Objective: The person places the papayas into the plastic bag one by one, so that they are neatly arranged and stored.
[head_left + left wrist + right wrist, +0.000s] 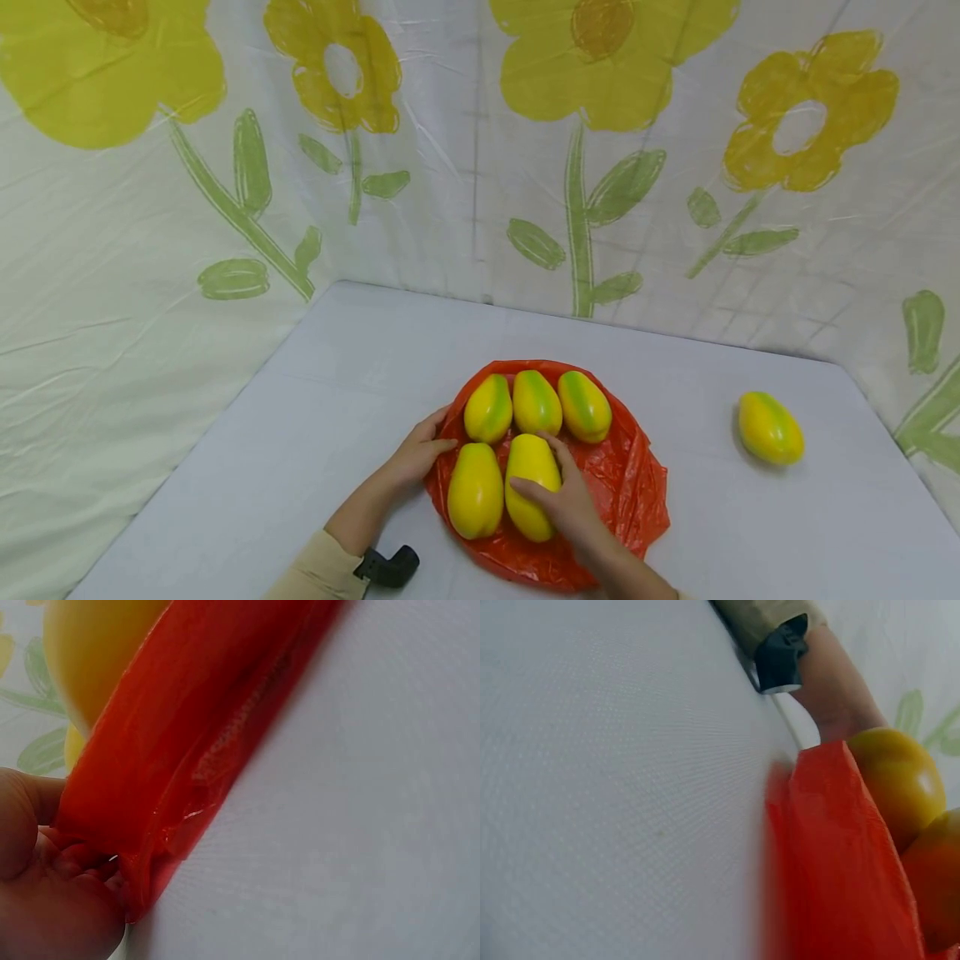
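Note:
A red plastic bag lies spread in a round shape with a raised rim, holding several yellow papayas with green streaks. Three of them, one being the middle back papaya, form a back row. In front lie a left papaya and a right papaya. My right hand grips the right one, thumb on its near side and fingers beyond it. On the left, my left hand pinches the bag's rim, thumb at its top edge and fingers low on the outside.
Another papaya lies alone on the white table, to the right of the bag. Behind the table hangs a white cloth painted with yellow flowers. A black band with a camera sits on the left wrist.

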Demonstrator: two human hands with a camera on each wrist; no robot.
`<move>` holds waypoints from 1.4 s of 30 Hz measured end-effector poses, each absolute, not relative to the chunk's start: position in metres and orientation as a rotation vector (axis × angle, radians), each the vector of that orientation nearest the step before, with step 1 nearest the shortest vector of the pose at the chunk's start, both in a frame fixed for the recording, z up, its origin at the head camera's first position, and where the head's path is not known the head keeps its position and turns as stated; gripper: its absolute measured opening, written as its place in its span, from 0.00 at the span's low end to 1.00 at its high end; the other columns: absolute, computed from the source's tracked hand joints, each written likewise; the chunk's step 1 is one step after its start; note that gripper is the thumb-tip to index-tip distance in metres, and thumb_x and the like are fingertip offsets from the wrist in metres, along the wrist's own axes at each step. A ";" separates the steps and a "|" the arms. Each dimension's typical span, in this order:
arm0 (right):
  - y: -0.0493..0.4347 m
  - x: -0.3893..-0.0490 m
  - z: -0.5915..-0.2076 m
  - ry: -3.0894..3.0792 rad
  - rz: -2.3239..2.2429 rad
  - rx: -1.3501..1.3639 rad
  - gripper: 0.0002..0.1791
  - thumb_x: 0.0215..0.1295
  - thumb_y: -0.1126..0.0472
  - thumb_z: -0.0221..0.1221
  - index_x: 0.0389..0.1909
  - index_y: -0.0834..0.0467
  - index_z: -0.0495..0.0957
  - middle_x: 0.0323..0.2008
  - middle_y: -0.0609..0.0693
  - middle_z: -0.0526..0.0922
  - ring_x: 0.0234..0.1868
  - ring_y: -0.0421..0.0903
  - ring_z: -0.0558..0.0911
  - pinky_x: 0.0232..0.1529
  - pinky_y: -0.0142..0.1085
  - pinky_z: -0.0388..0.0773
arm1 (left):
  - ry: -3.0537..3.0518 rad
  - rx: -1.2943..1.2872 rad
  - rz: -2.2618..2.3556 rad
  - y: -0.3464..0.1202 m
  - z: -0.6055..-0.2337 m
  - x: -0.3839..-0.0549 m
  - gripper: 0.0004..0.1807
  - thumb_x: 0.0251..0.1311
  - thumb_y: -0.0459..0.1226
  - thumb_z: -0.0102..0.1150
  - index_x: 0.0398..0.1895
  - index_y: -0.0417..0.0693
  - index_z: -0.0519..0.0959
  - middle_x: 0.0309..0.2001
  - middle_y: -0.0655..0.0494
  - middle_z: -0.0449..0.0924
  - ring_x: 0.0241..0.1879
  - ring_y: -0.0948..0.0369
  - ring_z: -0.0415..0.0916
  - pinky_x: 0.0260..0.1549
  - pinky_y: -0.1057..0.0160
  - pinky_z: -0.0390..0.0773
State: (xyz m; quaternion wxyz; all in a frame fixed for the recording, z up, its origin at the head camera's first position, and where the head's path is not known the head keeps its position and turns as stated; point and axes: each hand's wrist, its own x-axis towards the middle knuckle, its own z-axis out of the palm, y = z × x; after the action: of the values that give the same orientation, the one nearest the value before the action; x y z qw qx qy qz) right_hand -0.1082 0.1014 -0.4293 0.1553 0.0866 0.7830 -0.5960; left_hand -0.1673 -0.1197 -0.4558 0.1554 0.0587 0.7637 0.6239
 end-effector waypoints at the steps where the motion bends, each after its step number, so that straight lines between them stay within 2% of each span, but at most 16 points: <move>1: 0.101 -0.108 -0.430 2.238 -1.708 0.248 0.48 0.48 0.42 0.66 0.68 0.44 0.52 0.59 0.60 0.63 0.48 0.52 0.72 0.40 0.41 0.80 | 2.188 0.169 1.786 -0.120 -0.456 -0.167 0.29 0.64 0.31 0.44 0.69 0.44 0.58 0.66 0.42 0.63 0.61 0.48 0.66 0.58 0.51 0.72; 11: 0.098 -0.108 -0.438 2.254 -1.699 0.256 0.50 0.47 0.40 0.66 0.69 0.45 0.51 0.60 0.59 0.62 0.50 0.53 0.71 0.43 0.43 0.79 | 2.202 0.166 1.777 -0.120 -0.458 -0.168 0.29 0.63 0.30 0.45 0.69 0.43 0.58 0.66 0.42 0.63 0.62 0.47 0.64 0.60 0.48 0.68; 19: 0.098 -0.108 -0.442 2.264 -1.689 0.251 0.50 0.50 0.39 0.63 0.70 0.46 0.50 0.62 0.59 0.61 0.52 0.54 0.69 0.47 0.45 0.76 | 2.176 0.211 1.807 -0.121 -0.458 -0.167 0.30 0.62 0.29 0.43 0.69 0.39 0.56 0.67 0.39 0.60 0.64 0.45 0.62 0.62 0.47 0.66; 24: 0.097 -0.107 -0.441 2.266 -1.686 0.265 0.51 0.51 0.38 0.62 0.71 0.50 0.48 0.63 0.60 0.60 0.53 0.54 0.69 0.51 0.49 0.75 | 2.173 0.187 1.811 -0.120 -0.458 -0.167 0.30 0.62 0.29 0.44 0.69 0.40 0.56 0.67 0.40 0.61 0.64 0.46 0.62 0.62 0.48 0.66; 34: 0.096 -0.103 -0.436 2.228 -1.762 0.275 0.46 0.56 0.44 0.60 0.69 0.52 0.47 0.66 0.59 0.54 0.60 0.56 0.62 0.61 0.55 0.66 | 2.171 0.211 1.797 -0.121 -0.457 -0.168 0.29 0.63 0.30 0.43 0.69 0.42 0.57 0.67 0.41 0.61 0.63 0.48 0.64 0.61 0.49 0.68; 42: 0.098 -0.102 -0.435 2.193 -1.775 0.272 0.45 0.57 0.45 0.60 0.69 0.50 0.46 0.68 0.57 0.51 0.59 0.56 0.63 0.60 0.55 0.67 | 2.176 0.198 1.792 -0.121 -0.458 -0.169 0.29 0.63 0.30 0.44 0.69 0.42 0.57 0.67 0.41 0.61 0.64 0.47 0.63 0.62 0.48 0.66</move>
State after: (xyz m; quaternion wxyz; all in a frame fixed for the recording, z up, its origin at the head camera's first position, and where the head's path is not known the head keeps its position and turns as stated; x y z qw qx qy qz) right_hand -0.1019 0.0979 -0.4355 0.1529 0.0950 0.7646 -0.6189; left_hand -0.1686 -0.1210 -0.4577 0.1570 0.0692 0.7605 0.6263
